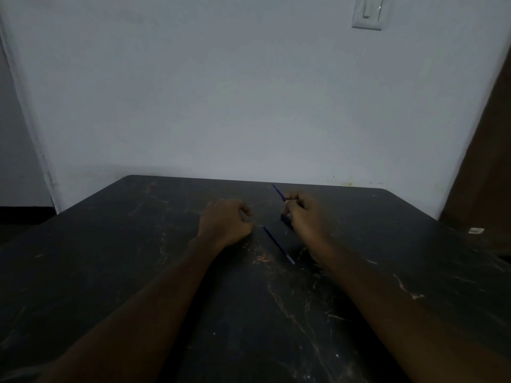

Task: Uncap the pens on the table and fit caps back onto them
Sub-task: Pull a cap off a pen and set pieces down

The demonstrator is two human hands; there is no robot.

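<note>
A thin blue pen [278, 192] sticks up and away from my right hand [302, 214], whose fingers pinch its lower end over the far middle of the dark table [138, 258]. A small dark piece [285, 218], perhaps a cap, shows under that hand's fingers. A second blue pen [279, 245] lies flat on the table between my forearms, pointing from far left to near right. My left hand [226, 221] rests on the table left of that pen, fingers loosely curled, with nothing visible in it. The light is dim.
A pale wall stands right behind the table's far edge, with a light switch [370, 11] high on the right. A small white object [476, 230] lies near the table's right edge. A brown door or panel [486, 161] rises at the right.
</note>
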